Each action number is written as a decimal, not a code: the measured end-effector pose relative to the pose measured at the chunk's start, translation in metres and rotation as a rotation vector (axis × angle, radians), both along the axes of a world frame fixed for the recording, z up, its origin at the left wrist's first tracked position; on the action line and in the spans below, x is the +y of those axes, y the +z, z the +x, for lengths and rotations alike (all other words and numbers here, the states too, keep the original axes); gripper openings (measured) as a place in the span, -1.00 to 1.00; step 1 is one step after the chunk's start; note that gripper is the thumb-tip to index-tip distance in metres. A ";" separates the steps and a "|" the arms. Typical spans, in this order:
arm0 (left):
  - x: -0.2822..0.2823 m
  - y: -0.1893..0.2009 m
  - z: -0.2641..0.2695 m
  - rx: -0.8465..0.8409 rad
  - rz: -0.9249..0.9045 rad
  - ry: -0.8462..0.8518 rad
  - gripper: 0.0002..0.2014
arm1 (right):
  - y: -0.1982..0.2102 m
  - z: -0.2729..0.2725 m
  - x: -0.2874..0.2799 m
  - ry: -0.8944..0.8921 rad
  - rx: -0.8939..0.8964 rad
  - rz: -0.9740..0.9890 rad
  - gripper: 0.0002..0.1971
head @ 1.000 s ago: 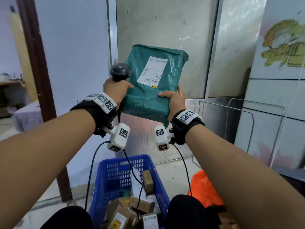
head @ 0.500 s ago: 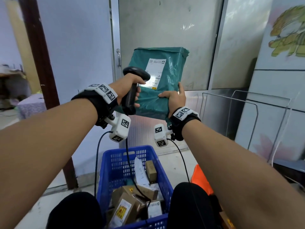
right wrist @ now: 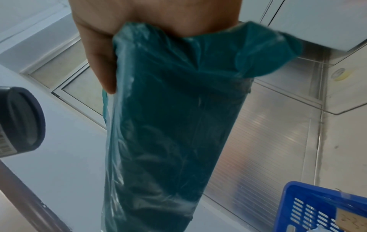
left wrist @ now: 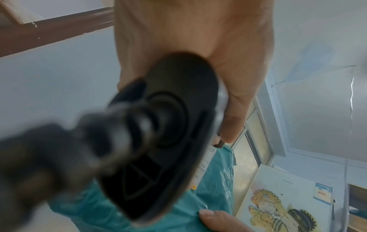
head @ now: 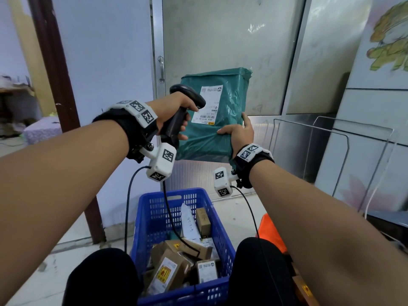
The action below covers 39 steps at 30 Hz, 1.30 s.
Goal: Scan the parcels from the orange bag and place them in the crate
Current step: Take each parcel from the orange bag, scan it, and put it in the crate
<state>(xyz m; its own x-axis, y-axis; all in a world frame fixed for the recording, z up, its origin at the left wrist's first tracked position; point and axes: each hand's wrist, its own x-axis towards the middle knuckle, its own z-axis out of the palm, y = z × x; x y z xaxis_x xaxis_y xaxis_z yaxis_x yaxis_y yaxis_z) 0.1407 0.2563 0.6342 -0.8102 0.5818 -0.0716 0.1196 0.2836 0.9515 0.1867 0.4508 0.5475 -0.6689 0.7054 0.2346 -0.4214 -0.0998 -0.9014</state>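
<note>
A teal plastic parcel (head: 223, 111) with a white shipping label (head: 206, 104) is held upright in the air by my right hand (head: 236, 131), which grips its lower right edge. My left hand (head: 174, 113) grips a black handheld barcode scanner (head: 183, 109), its head right in front of the label. The left wrist view shows the scanner's base (left wrist: 164, 138) and the parcel (left wrist: 214, 188) behind it. In the right wrist view, the parcel (right wrist: 174, 125) fills the middle. Below stands the blue crate (head: 152, 210) with several cardboard parcels. The orange bag (head: 270, 233) lies at its right.
My knees (head: 101, 277) flank the crate. Black cables (head: 167, 208) hang from the scanner and wrist cameras over the crate. A clear acrylic stand (head: 331, 151) leans at the right wall. A metal door (head: 220, 40) is straight ahead, a brown post (head: 55, 62) to the left.
My left hand turned the scanner from behind the parcel's left edge round to its front, so the head now points at the label. The parcel sank slightly.
</note>
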 end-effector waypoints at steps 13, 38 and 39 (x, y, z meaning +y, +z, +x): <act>0.015 -0.081 -0.052 -0.170 -0.080 0.056 -0.71 | -0.077 -0.053 0.006 -0.020 -0.238 -0.033 0.13; 0.031 -0.377 -0.248 -0.608 -0.244 0.307 -0.61 | -0.338 -0.231 -0.037 0.518 -1.211 0.272 -0.47; 0.038 -0.374 -0.246 -0.610 -0.253 0.291 -0.59 | -0.336 -0.233 -0.029 0.532 -1.208 0.319 -0.57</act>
